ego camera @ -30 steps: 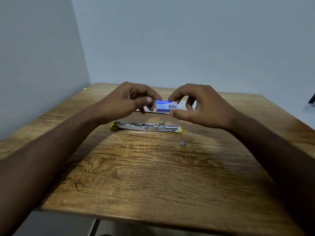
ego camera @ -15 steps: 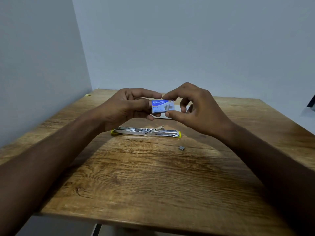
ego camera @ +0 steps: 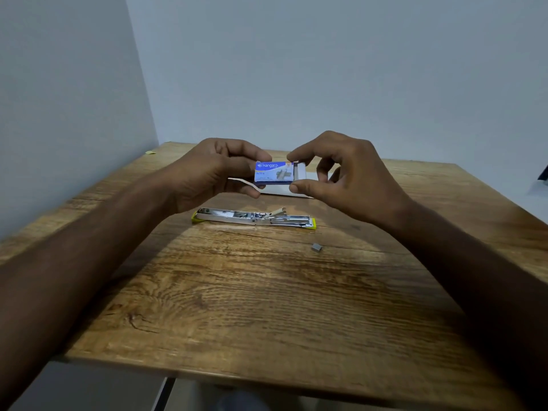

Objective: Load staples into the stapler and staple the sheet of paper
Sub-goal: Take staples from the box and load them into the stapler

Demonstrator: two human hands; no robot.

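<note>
Here both the left hand [ego camera: 207, 173] and right hand [ego camera: 350, 179] pinch the blue staple box [ego camera: 274, 172] above the opened stapler [ego camera: 255, 217] lying on the worktop [ego camera: 267, 307]

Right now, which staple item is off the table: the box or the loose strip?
The blue staple box, held in the air between the left hand and right hand. The small grey loose strip lies on the wooden table, untouched.

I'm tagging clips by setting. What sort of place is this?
Probably a plain room with a work table, home or office: a wooden table set in a corner of bare walls, with an opened stapler and paper on it.
</note>
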